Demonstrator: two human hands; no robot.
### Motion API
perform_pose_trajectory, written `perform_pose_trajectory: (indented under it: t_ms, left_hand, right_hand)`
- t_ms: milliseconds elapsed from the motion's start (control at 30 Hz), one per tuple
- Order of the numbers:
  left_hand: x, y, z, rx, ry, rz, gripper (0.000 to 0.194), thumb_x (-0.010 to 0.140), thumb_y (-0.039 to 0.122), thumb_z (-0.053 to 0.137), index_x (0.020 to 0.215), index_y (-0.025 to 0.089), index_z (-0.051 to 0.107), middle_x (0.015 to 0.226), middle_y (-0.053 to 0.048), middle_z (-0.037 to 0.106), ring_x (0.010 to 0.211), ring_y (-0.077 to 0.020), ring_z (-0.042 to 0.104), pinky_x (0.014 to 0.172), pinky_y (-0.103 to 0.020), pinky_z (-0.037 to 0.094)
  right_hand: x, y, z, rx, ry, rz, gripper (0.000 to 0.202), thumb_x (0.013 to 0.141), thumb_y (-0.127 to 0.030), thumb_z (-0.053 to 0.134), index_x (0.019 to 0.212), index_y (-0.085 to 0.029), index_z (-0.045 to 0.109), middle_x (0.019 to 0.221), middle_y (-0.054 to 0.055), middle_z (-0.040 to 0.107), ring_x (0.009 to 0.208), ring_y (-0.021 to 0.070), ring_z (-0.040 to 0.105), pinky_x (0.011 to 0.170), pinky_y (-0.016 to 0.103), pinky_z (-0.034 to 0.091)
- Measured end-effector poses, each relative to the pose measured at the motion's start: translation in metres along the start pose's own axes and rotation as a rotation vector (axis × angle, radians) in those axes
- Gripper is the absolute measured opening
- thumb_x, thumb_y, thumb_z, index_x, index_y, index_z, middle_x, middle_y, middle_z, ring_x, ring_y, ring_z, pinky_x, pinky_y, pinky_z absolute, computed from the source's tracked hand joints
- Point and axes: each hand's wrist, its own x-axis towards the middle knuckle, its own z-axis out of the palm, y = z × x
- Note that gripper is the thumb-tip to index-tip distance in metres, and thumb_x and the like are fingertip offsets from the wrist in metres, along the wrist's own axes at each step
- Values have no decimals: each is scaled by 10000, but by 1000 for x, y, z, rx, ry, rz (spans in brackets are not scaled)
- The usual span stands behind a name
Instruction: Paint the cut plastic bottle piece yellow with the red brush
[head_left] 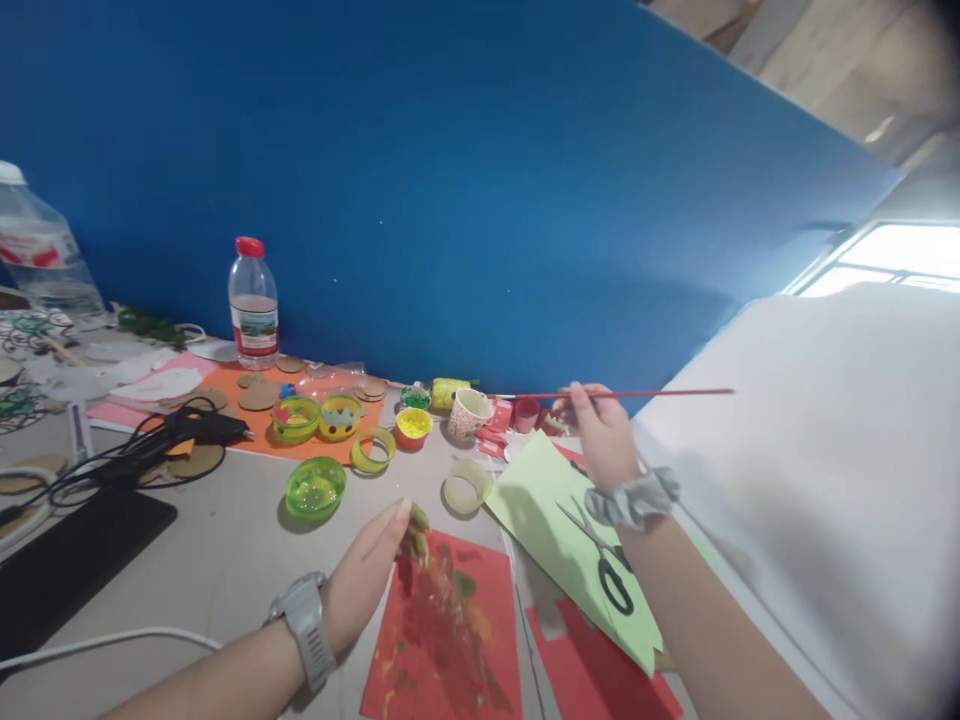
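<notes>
Paintbrush [656, 393], tip beside patterned cup [461, 426] | right hand [604, 440] pinches handle, probably for control | left hand [369, 575] curled, grip unclear, over red paper [496, 600], likely shielding table [240, 560]

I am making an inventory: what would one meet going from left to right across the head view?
Clear plastic bottle with white cap, clear plastic bottle with red cap, round transparent green dish, hollow yellow-green ring, small orange-red cup with yellow contents, patterned white paper cup, right hand holding thin red-handled brush.
</notes>
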Motion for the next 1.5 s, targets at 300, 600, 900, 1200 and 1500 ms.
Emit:
perform_pose_trajectory:
  t_ms: [300, 600, 900, 1200, 1500]
  left_hand:
    - [-10, 14, 3, 197, -169, 168, 474, 977, 580, 422, 814, 188, 632, 810, -41, 641, 808, -200, 566, 761, -300, 455]
    - [-12, 20, 7, 483, -163, 224, 347, 985, 409, 482, 737, 194, 595, 712, 1, 622, 695, -165, 549, 691, -272, 401]
    - [-13, 25, 8, 615, -202, 230, 256, 968, 377, 514, 840, 201, 649, 796, -12, 681, 746, -175, 605, 726, -273, 424]
    - [-12, 24, 7, 576, -190, 263, 232, 954, 343, 547, 788, 201, 626, 749, 10, 651, 704, -144, 585, 687, -241, 440]
    - [-15, 24, 4, 490, -201, 289, 362, 1021, 351, 386, 715, 201, 506, 694, 13, 533, 636, -132, 492, 632, -251, 398]
  right_hand:
    - [-146, 4, 14, 376, -68, 311, 373, 831, -553, 721, 751, -217, 581, 565, -41, 538, 468, 99, 475, 413, 208, 398]
    - [-167, 34, 21, 483, -144, 398, 327, 865, -496, 714, 781, -224, 552, 539, -51, 555, 467, 92, 478, 440, 194, 385]
    - [-170, 38, 11, 480, -163, 363, 320, 876, -514, 706, 786, -236, 576, 592, -43, 600, 526, 107, 507, 493, 224, 399]
    - [-170, 34, 8, 491, -194, 288, 265, 936, -469, 647, 803, -249, 579, 602, -36, 625, 534, 114, 517, 515, 241, 387]
    - [-167, 26, 6, 532, -154, 298, 254, 931, -453, 649, 785, -252, 592, 586, -41, 592, 510, 112, 511, 531, 244, 441]
